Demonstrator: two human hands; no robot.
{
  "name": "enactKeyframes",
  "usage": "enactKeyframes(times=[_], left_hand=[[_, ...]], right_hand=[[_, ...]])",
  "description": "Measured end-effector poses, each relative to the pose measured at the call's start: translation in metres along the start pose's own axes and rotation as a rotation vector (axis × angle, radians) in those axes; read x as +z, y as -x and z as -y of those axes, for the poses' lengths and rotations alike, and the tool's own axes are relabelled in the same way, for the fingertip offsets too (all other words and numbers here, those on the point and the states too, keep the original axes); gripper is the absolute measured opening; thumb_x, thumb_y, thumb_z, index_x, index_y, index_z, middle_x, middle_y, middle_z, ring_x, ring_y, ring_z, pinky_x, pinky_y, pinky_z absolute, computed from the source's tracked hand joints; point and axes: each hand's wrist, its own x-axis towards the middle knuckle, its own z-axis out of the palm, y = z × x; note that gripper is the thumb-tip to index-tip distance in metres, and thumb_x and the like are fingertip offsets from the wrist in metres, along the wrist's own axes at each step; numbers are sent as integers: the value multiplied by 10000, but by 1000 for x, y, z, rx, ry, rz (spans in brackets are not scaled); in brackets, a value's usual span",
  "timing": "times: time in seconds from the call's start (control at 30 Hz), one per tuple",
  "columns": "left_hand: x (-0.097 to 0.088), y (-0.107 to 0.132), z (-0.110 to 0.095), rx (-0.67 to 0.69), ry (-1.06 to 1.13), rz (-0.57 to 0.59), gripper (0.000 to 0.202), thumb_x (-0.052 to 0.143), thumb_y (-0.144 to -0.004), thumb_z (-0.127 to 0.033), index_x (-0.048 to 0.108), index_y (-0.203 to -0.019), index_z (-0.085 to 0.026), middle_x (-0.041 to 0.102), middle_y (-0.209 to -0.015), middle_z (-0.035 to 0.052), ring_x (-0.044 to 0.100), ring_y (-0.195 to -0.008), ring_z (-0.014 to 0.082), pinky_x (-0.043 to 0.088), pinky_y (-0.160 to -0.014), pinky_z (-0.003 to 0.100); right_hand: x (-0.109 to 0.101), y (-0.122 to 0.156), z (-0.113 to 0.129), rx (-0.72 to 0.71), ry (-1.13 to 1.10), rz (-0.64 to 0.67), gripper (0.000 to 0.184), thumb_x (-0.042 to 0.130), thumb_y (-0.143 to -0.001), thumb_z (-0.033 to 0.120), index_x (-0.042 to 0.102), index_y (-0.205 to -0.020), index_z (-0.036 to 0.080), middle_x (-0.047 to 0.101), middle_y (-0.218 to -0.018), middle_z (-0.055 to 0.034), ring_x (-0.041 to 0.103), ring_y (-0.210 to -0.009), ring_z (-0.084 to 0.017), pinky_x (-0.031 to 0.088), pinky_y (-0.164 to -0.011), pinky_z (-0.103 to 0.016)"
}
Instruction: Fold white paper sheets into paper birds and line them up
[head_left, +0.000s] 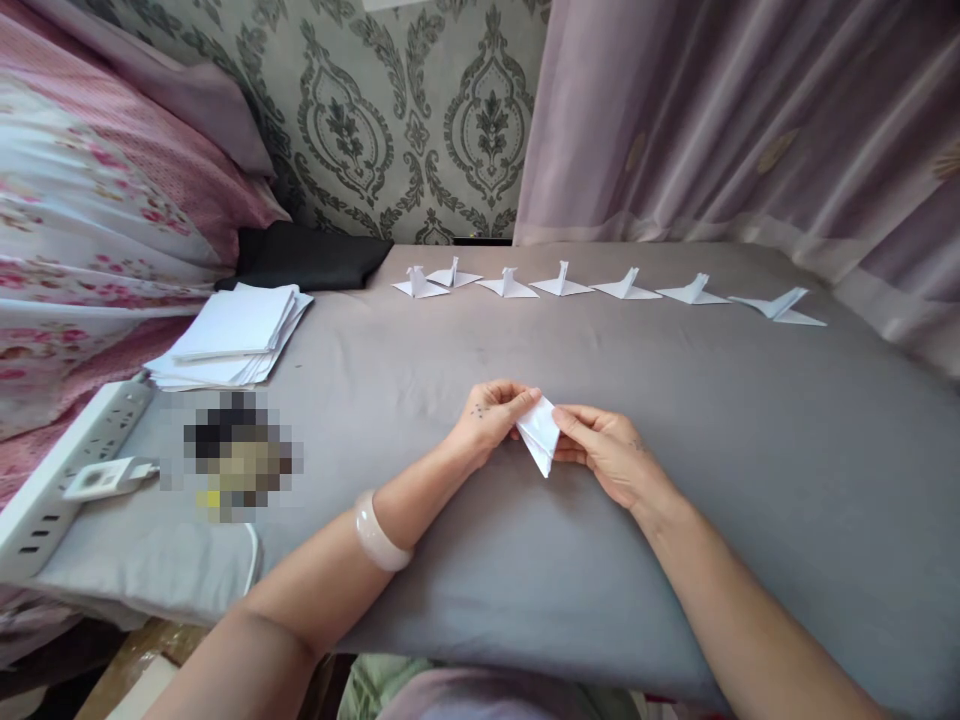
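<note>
A folded piece of white paper (541,432) is held above the grey cloth surface, its pointed end hanging down. My left hand (501,410) pinches its upper left edge, thumb on top. From the other side, my right hand (600,445) grips the right corner between thumb and fingers. Some of the fingers are hidden behind the paper. Farther back, several folded white paper birds stand in a row, from one at the left (420,285) to one at the far right (780,307).
At the left lies a stack of white paper sheets (232,325), with a black folded cloth (307,258) behind it. A white power strip (67,480) with a plugged-in charger (109,478) sits at the left edge, near a blurred-out object (244,455). Curtains (712,130) hang at right.
</note>
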Motion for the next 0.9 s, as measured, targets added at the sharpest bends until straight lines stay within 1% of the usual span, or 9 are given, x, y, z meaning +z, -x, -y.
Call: enactKeyframes(times=[0.07, 0.17, 0.27, 0.33, 0.4, 0.5, 0.6, 0.7, 0.9], left_hand=[[-1, -3, 1, 17, -42, -9, 271, 690, -751, -384, 625, -718, -123, 572, -574, -19, 454, -456, 55, 305, -441, 188], [-5, -9, 3, 103, -92, 8, 198, 637, -807, -324, 595, -790, -131, 579, -598, -21, 476, -488, 56, 329, -474, 174], [-14, -16, 5, 176, -222, 31, 141, 561, -854, -237, 564, -966, -153, 534, -577, -49, 454, -466, 55, 327, -466, 161], [-23, -19, 6, 174, -351, 35, 191, 509, -868, -204, 544, -1050, -158, 521, -597, -50, 452, -455, 60, 346, -458, 164], [-31, -21, 6, 215, -504, -15, 229, 470, -861, -174, 545, -1077, -153, 573, -709, -9, 496, -505, 74, 402, -488, 183], [-40, -19, 3, 303, -661, -84, 245, 464, -805, -119, 606, -1002, -154, 614, -859, 42, 544, -644, 107, 477, -632, 235], [-43, -14, -1, 407, -798, 17, 296, 477, -726, -75, 660, -940, -165, 629, -905, 51, 551, -744, 137, 481, -763, 276], [-42, -11, -2, 531, -924, 159, 359, 469, -708, -60, 673, -991, -146, 635, -1007, 88, 568, -750, 139, 481, -771, 278], [-44, -13, -3, 561, -934, 223, 237, 569, -784, -161, 704, -979, -152, 647, -1017, 107, 594, -763, 155, 470, -763, 288]], right_hand=[[1, -5, -2, -81, 75, -67, 430, 722, -716, 433, 624, -1066, 204, 699, -719, -1, 637, -640, -126, 528, -634, -272], [2, -14, -5, -209, 300, -127, 372, 640, -764, 448, 631, -1020, 178, 661, -654, 2, 595, -580, -116, 472, -540, -238], [1, -21, -6, -262, 450, -125, 342, 558, -811, 419, 671, -1010, 165, 665, -695, -22, 587, -599, -125, 456, -538, -247], [-1, -24, -6, -303, 558, -121, 341, 520, -833, 375, 680, -1058, 175, 685, -773, -39, 608, -664, -142, 483, -617, -278], [-3, -26, -6, -357, 677, -124, 318, 521, -830, 318, 692, -1066, 193, 694, -886, -58, 625, -786, -166, 487, -751, -316], [-7, -25, -4, -435, 831, -144, 280, 556, -804, 276, 724, -1018, 209, 649, -994, -78, 603, -871, -188, 442, -873, -356], [-11, -22, -1, -483, 999, -120, 310, 548, -811, 285, 719, -1061, 218, 591, -1027, -83, 578, -776, -163, 448, -819, -346], [-14, -20, 1, -509, 1183, -44, 374, 488, -838, 245, 668, -1163, 211, 580, -1054, -80, 565, -729, -135, 457, -748, -308], [-18, -22, 7, -529, 1213, -16, 335, 494, -827, 208, 671, -1110, 185, 618, -998, -71, 572, -725, -126, 458, -735, -282]])
